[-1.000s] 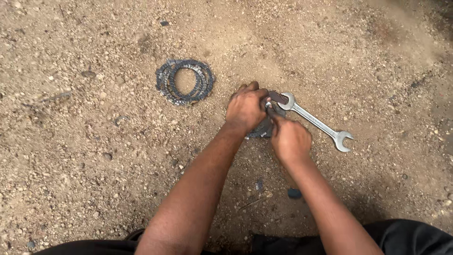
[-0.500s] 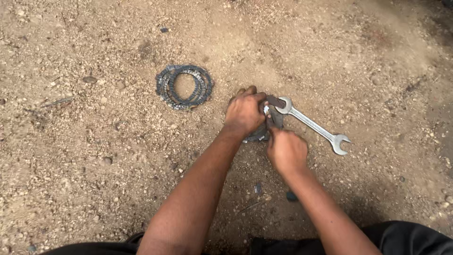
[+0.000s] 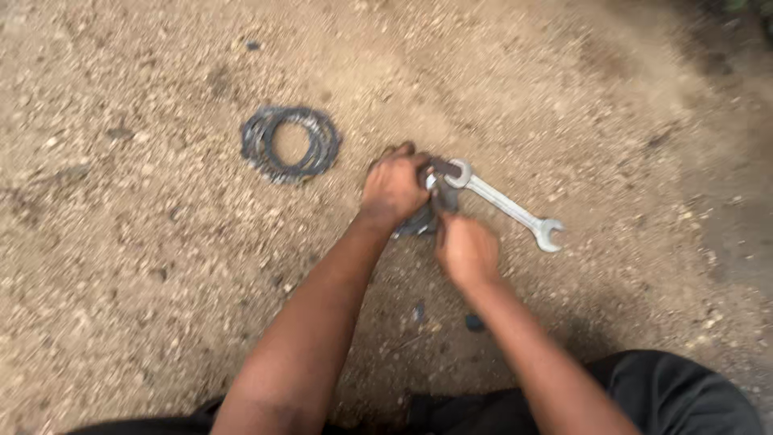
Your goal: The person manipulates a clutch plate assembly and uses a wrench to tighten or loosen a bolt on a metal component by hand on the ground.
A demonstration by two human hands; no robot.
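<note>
Seen from the head camera, the left hand (image 3: pixel 393 187) is clamping down on a dark metal part (image 3: pixel 427 216) lying on the gravel ground (image 3: pixel 161 266), the right hand (image 3: pixel 465 250) is curling beside it, its grip blurred, while a double-ended spanner (image 3: pixel 506 205) and ring stack (image 3: pixel 290 143) are lying nearby.

A stack of dark, flat metal rings (image 3: pixel 291 143) lies on the gravel ground (image 3: pixel 129 266), up and to the left, well apart from everything else. The rings are round with an open middle, and bare dirt shows through the hole. The ground is sandy brown, strewn with small stones and pebbles. Two small dark bits (image 3: pixel 419 311) (image 3: pixel 474 322) lie on the dirt lower down, near each other; what they are is too blurred to tell. A patch of darker soil (image 3: pixel 725 105) spreads over the upper right corner.
</note>
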